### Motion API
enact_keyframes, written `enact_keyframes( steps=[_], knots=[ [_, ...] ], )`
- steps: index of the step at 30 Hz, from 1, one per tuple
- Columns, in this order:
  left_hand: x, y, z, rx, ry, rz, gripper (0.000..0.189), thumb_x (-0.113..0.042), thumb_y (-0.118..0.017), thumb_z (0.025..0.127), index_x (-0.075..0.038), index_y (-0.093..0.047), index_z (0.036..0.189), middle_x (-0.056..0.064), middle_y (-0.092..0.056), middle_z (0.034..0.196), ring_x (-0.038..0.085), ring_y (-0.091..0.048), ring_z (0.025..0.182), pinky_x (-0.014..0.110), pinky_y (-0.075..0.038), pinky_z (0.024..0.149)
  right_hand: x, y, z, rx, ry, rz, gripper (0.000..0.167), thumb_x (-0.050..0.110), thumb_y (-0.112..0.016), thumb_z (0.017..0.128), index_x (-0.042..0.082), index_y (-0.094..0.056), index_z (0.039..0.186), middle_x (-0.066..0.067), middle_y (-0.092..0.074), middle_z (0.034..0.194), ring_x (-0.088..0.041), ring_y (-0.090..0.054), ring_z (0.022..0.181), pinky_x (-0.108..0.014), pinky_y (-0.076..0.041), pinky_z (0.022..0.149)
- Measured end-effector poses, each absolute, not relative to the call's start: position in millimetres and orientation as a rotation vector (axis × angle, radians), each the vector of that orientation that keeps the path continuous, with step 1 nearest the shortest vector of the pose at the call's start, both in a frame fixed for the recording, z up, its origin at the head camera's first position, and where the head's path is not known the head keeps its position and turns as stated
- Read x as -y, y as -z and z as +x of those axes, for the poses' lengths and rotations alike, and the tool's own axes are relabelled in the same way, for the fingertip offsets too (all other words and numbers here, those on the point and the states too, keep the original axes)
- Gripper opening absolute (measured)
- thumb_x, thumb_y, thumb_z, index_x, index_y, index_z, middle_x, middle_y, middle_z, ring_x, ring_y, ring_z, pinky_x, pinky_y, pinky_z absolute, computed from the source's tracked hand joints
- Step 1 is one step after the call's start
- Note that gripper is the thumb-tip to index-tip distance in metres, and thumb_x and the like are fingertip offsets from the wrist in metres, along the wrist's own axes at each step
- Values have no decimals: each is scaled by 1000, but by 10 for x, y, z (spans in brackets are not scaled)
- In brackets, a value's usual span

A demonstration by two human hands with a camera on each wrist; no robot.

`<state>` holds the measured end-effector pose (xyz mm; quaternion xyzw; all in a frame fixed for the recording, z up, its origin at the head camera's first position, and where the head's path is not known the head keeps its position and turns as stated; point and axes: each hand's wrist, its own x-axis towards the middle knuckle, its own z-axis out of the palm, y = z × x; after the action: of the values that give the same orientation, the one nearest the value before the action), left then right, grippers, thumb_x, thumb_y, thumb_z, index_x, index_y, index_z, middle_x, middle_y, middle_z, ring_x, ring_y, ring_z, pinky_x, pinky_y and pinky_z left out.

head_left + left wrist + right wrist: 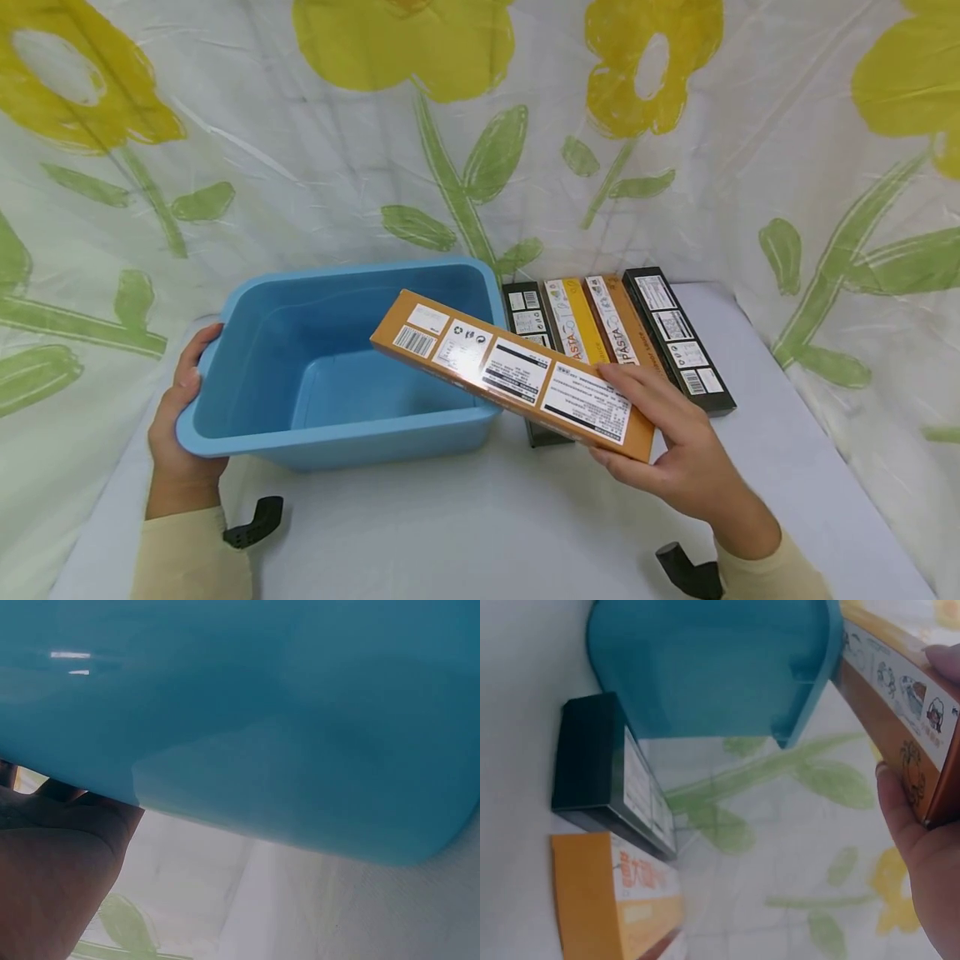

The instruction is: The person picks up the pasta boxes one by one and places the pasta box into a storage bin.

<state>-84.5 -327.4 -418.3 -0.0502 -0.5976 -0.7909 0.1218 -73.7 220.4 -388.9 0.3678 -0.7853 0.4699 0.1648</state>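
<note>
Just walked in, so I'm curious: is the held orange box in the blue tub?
Out: the right hand holds the orange box up, its far end over the opening of the blue tub.

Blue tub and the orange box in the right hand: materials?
Blue tub: likely molded plastic, smooth, slightly shiny; rounded corners, a continuous rim and light streaks suggest it.
Orange box: probably printed cardboard with a glossy coating; crisp folded edges and glare on its face point that way.

Cannot read the fine print on the orange carton (510, 373) in the right hand (686, 458), nor see, behind it, the middle of the black carton (527, 305) nearer the left hand (56, 862), nor that hand whole, cut off in its wrist view.
</note>
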Motion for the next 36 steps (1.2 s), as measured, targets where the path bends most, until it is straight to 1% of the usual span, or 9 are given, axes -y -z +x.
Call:
enact_keyframes(
  steps=[3,9,10,14,17,22,28,34,36],
  knots=[
    [3272,4170,-838,1740,2308,-154,67,-33,-36,105,-20,-37,170,8,-35,167,27,-39,143,37,-46,100,-2181,3876,-725,2277,-1328,1047,75,29,-91,92,0,-59,154,-16,-59,149,-24,-56,132,-24,-45,105],
    [3251,4140,-826,1751,2294,-137,67,-34,-34,105,-20,-36,170,8,-35,167,27,-38,144,38,-44,101,-2136,3838,-728,2298,-1296,1066,73,36,-87,97,1,-59,154,-14,-59,149,-24,-58,129,-24,-44,104],
    [3250,4137,-824,1747,2303,-144,67,-33,-34,105,-19,-35,171,8,-34,168,27,-38,144,37,-44,101,-2126,3830,-733,2297,-1291,1073,72,37,-86,97,2,-60,154,-14,-60,149,-24,-58,128,-24,-44,105],
    [3249,4142,-825,1745,2294,-129,67,-34,-33,105,-20,-36,170,8,-35,167,27,-38,144,38,-44,101,-2091,3799,-763,2304,-1265,1094,72,38,-86,97,3,-60,154,-12,-61,148,-24,-59,127,-25,-44,106],
    [3256,4155,-836,1733,2292,-123,65,-33,-33,105,-21,-40,168,9,-36,166,28,-39,143,37,-45,99,-2068,3767,-783,2316,-1275,1112,72,34,-88,95,4,-60,155,-11,-61,147,-24,-60,125,-25,-44,105],
    [3279,4173,-847,1712,2318,-160,65,-29,-34,104,-20,-40,168,10,-34,166,27,-39,141,37,-45,98,-2027,3699,-811,2364,-1303,1137,77,27,-92,91,7,-58,157,-8,-60,150,-25,-59,125,-27,-45,105],
    [3266,4165,-841,1746,2296,-120,66,-32,-34,104,-21,-39,169,9,-35,166,27,-39,142,37,-45,99,-1968,3645,-836,2427,-1293,1164,82,20,-95,87,10,-57,159,-5,-57,155,-26,-58,132,-31,-46,108],
    [3266,4181,-845,1736,2310,-121,66,-31,-34,104,-20,-37,170,9,-33,166,27,-38,142,37,-45,99,-1895,3595,-881,2429,-1253,1208,76,32,-91,93,12,-58,159,-4,-57,155,-26,-58,133,-32,-49,105],
    [3264,4178,-841,1740,2308,-120,66,-32,-34,104,-21,-37,170,9,-33,167,27,-38,142,37,-45,99,-1878,3584,-903,2425,-1228,1221,77,31,-91,92,12,-58,159,-4,-57,155,-26,-58,134,-33,-49,105]
  ],
)
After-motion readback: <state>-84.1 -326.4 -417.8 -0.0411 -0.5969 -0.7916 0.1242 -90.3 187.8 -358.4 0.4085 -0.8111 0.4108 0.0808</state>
